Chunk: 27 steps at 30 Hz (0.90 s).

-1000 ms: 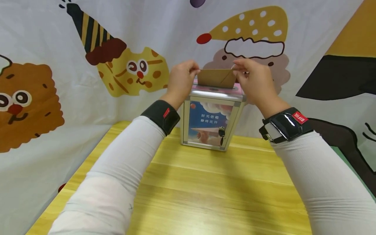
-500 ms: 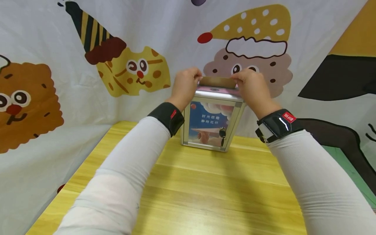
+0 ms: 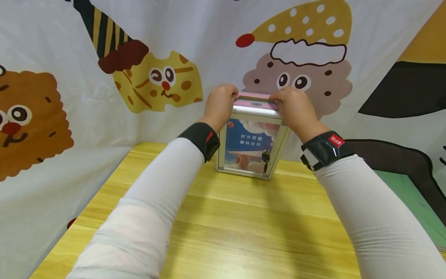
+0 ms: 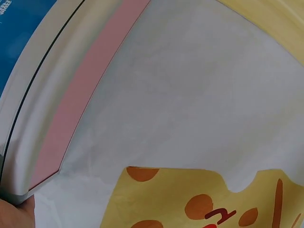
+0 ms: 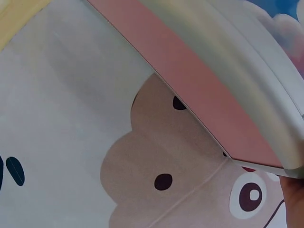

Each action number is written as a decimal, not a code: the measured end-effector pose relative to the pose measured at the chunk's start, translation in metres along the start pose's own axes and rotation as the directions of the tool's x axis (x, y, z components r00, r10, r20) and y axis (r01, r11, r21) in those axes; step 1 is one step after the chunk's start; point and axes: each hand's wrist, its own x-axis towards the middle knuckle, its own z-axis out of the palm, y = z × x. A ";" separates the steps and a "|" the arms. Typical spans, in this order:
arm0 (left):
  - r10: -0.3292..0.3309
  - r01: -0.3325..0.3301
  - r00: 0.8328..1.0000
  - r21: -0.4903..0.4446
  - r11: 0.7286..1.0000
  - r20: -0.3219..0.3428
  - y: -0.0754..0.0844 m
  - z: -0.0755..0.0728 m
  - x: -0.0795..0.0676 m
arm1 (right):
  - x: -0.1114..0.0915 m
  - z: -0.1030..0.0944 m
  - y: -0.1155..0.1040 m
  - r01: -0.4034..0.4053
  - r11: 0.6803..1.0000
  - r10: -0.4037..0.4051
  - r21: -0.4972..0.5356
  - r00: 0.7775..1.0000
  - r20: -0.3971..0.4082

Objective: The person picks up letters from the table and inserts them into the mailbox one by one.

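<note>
A silver-framed letter box point(image 3: 244, 128) with a pink top, a blue picture door and a key in its lock stands upright on the table. Of a brown envelope point(image 3: 254, 99), only a thin strip shows above the slot in the box's top. My left hand point(image 3: 220, 104) pinches its left end, and my right hand point(image 3: 295, 110) pinches the right end, fingertips close over the slot. Each wrist view shows the box's pink panel point(image 4: 80, 95) and a bit of that hand, with the envelope out of sight; the right wrist view has some fingers point(image 5: 293, 199) beside the box's corner.
The yellow wooden table point(image 3: 244, 221) extends toward me from the box. Right behind it hangs a white cloth point(image 3: 167, 23) printed with cartoon food. A green surface point(image 3: 411, 201) lies at the right.
Both hands have moved down together, and the envelope has sunk into the slot from a wide panel to a thin strip. The box stays in place while the head view shifts slightly.
</note>
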 end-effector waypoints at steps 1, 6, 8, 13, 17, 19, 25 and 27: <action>-0.002 0.002 1.000 0.001 1.000 0.003 0.000 0.000 0.000 | 0.000 0.000 0.000 0.002 1.000 -0.002 -0.004 1.000 0.005; -0.018 0.017 1.000 0.017 1.000 0.019 0.001 -0.002 -0.001 | -0.001 -0.001 -0.001 -0.005 1.000 0.006 -0.009 0.999 0.040; -0.020 0.019 1.000 0.023 1.000 0.022 0.001 -0.002 -0.001 | -0.001 0.000 -0.001 -0.016 1.000 0.016 -0.005 0.998 0.055; -0.023 0.023 0.999 0.020 1.000 0.032 0.000 -0.002 -0.003 | -0.001 0.003 0.002 -0.019 1.000 0.019 -0.001 0.998 0.055; -0.027 0.026 0.999 0.031 0.999 0.033 -0.002 -0.001 -0.004 | 0.000 0.006 0.004 -0.013 1.000 0.013 0.001 0.999 0.037; -0.031 0.030 0.999 0.038 0.999 0.027 -0.003 0.000 -0.005 | -0.001 0.008 0.005 -0.021 1.000 0.020 0.005 0.999 0.034; -0.039 0.039 0.999 -0.003 0.999 -0.036 -0.009 -0.003 -0.014 | -0.015 0.014 0.013 0.018 1.000 -0.017 0.015 0.999 -0.049; -0.022 0.021 0.997 -0.012 1.000 -0.069 -0.011 -0.006 -0.020 | -0.026 0.017 0.016 0.060 0.998 -0.057 0.019 0.992 -0.109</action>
